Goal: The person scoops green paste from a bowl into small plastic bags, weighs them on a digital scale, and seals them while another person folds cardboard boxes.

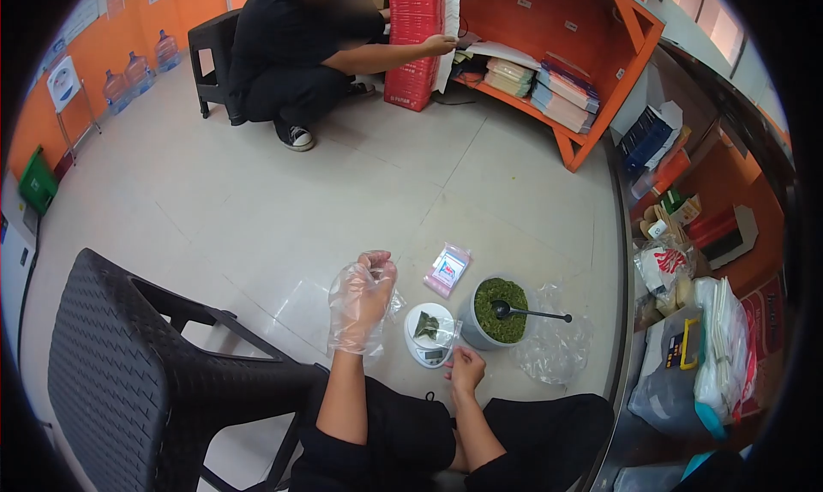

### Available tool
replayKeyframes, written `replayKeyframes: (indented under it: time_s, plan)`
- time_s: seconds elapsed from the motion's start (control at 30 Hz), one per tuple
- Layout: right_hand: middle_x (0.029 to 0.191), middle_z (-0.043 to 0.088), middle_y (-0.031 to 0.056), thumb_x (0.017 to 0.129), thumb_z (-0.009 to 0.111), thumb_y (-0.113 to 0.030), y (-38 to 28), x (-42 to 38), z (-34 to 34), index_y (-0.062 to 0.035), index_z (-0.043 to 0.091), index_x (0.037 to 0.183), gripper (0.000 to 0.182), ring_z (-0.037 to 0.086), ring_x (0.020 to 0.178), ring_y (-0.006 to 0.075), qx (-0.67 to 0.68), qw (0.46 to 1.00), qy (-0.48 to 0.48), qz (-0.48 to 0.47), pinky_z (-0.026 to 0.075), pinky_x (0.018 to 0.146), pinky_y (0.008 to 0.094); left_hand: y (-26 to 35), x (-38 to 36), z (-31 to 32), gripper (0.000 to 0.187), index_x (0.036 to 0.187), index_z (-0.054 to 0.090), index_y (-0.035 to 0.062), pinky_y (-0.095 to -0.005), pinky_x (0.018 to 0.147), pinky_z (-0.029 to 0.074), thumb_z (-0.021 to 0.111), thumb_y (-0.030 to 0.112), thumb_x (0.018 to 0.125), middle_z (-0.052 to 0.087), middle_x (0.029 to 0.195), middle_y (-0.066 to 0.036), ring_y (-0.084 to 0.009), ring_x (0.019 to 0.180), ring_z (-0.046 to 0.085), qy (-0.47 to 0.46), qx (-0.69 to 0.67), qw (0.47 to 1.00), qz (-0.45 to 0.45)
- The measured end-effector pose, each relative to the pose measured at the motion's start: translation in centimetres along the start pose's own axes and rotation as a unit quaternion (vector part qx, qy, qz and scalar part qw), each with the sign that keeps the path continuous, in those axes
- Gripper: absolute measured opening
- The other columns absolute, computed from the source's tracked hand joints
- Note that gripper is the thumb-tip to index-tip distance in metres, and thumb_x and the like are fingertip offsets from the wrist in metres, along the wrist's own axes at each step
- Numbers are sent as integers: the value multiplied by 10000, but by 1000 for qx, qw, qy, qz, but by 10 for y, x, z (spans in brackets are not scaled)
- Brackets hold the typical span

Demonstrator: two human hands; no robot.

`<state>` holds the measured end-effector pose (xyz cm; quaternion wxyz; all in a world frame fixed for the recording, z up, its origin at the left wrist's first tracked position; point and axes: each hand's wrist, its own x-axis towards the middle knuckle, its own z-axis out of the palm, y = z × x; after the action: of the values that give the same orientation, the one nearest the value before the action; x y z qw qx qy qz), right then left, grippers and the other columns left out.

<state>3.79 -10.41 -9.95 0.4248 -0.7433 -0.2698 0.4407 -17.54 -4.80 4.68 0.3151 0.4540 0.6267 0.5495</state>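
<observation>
My left hand (369,299), in a loose clear plastic glove, is raised to the left of a white kitchen scale (425,357). Its fingers are curled in, and whatever they hold, if anything, is hidden. On the scale lies a small clear plastic bag (445,333) with dark green leafy matter (427,325) at its left end. My bare right hand (467,370) is at the scale's lower right, fingers pinched at the bag's near edge. Beside it stands a tub (470,327) full of green crushed leaves (497,293), a black spoon (536,313) resting on top.
A pink packet (447,270) and a crumpled clear bag (557,338) lie on the tiled floor. A black stool (129,363) stands at left. Ahead, a person (296,59) squats, holding a red box (415,46) by an orange shelf (591,145). Cluttered shelves (621,261) line the right.
</observation>
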Motion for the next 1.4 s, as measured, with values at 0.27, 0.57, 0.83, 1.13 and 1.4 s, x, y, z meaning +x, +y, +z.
replayKeyframes:
  time_s: [0.27, 0.57, 0.83, 1.13, 1.4]
  plan:
    - [896, 636, 89, 907, 569, -125, 37, -10, -69, -2, 560, 1075, 208, 656, 662, 183, -36, 996, -51, 60, 498, 453, 279, 1, -4, 6, 287, 1084, 595, -10, -303, 791, 488, 609, 221, 914, 638, 995, -103, -176, 891, 615, -20, 19, 1000, 8]
    - [876, 640, 82, 907, 567, -116, 28, -10, -74, -14, 578, 997, 137, 665, 656, 179, -14, 996, -54, 64, 494, 455, 270, -1, -3, 9, 276, 1079, 600, -11, -312, 797, 494, 605, 209, 912, 650, 984, -112, -187, 892, 626, -22, 62, 998, 8]
    - [864, 629, 51, 930, 529, -119, 32, -11, -72, -38, 568, 946, 91, 653, 654, 165, -18, 995, -66, 69, 470, 472, 261, -3, -2, 11, 283, 1071, 608, -18, -312, 782, 494, 606, 214, 909, 658, 968, -113, -183, 873, 631, -4, 86, 996, 4]
    - [819, 614, 77, 960, 530, -382, 29, 3, -46, -13, 582, 955, 374, 587, 556, 167, 50, 982, -119, 137, 439, 448, 260, -17, -1, 9, 263, 1067, 603, -7, -305, 769, 492, 615, 201, 906, 651, 958, -101, -176, 853, 622, 9, 90, 996, -14]
    - [698, 628, 99, 893, 644, -178, -16, 33, 14, 6, 572, 873, 199, 627, 586, 176, -147, 964, -164, -145, 453, 447, 322, -25, -7, 22, 295, 1040, 619, 16, -357, 769, 509, 634, 249, 859, 683, 922, -132, -242, 871, 660, -137, 175, 974, 45]
